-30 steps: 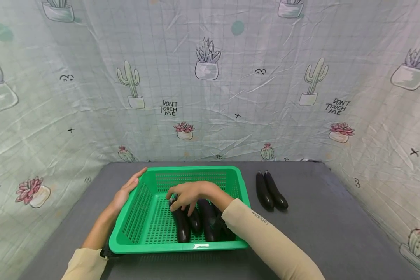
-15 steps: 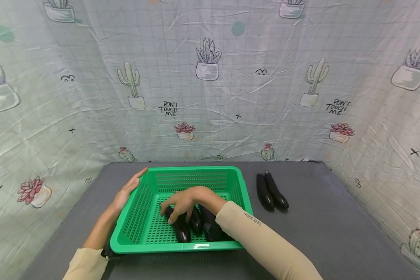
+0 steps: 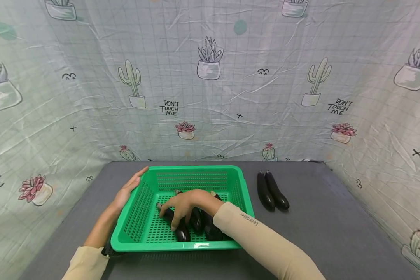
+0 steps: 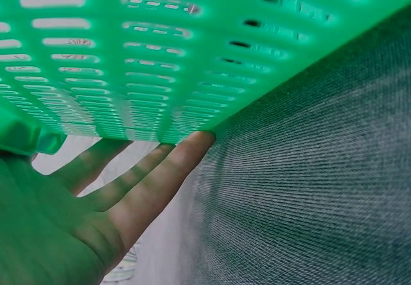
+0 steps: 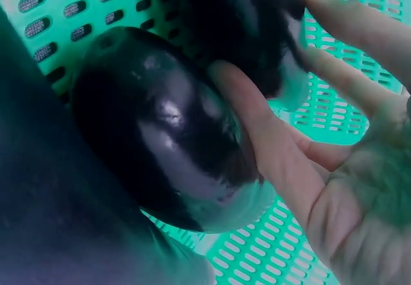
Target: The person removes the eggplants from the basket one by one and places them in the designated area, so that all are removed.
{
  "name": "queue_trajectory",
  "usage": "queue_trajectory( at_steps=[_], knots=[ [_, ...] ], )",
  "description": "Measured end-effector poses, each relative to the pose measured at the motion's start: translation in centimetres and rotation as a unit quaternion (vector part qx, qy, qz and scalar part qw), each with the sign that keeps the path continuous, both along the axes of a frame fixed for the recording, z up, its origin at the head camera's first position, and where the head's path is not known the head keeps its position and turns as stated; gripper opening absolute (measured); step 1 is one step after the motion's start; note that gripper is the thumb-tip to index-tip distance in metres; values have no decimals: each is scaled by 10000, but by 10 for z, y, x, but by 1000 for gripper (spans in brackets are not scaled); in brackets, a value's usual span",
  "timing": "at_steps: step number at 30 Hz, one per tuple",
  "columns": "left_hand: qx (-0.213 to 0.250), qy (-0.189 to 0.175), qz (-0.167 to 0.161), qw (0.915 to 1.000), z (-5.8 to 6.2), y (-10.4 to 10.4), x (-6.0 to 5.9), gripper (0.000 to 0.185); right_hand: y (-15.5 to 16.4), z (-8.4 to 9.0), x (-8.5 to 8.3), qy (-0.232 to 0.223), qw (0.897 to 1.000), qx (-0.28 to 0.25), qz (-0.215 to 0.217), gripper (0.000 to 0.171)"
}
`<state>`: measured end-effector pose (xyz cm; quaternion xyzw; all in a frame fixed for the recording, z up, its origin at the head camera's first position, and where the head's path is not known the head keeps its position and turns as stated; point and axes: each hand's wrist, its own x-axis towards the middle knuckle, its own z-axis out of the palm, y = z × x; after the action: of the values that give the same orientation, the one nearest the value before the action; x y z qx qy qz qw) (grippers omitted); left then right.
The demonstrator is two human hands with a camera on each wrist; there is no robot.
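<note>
A green plastic basket (image 3: 175, 246) holds several dark, glossy eggplants. My right hand (image 3: 183, 204) reaches down inside it and grips the leftmost eggplant (image 3: 182, 234), thumb on the near side and fingers on the far side. In the right wrist view, the thumb lies between that eggplant (image 5: 241, 28) and a neighbouring eggplant (image 5: 167, 131). Under my right forearm, more eggplants are partly hidden. My left hand (image 3: 124, 194) rests along the basket's left side; in the left wrist view its straight fingers (image 4: 157, 182) lie against the slotted outer wall (image 4: 148, 73).
To the right of the basket, two eggplants (image 3: 265, 192) (image 3: 277, 190) lie side by side on the grey tabletop (image 3: 322, 225). A cactus-printed curtain (image 3: 238, 97) hangs behind the table and along both sides.
The leftmost eggplant has turned, its stem end swinging left, with my right hand moving slightly left and nearer along it. My left hand stays on the basket's side.
</note>
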<state>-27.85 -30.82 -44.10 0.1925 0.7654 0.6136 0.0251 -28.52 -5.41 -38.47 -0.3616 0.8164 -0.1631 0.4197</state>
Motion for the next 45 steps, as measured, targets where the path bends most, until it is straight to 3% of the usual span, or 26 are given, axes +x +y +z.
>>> queue_trajectory(
  at_steps=[12, 23, 34, 45],
  knots=[
    [-9, 9, 33, 10000, 2, 2, 0, 59, 0, -1, 1, -172, 9995, -164, -210, 64],
    [-6, -104, -3, 9999, 0, 0, 1, 60, 2, -1, -1, -229, 9991, -311, 163, 64],
    [109, -259, -18, 9996, -1, 1, 2, 60, 3, 0, -3, 386, 9962, -437, 640, 63],
    [-95, 15, 87, 9999, -1, 0, 0, 59, 8, 8, -9, 330, 9951, -805, 467, 63]
  ],
)
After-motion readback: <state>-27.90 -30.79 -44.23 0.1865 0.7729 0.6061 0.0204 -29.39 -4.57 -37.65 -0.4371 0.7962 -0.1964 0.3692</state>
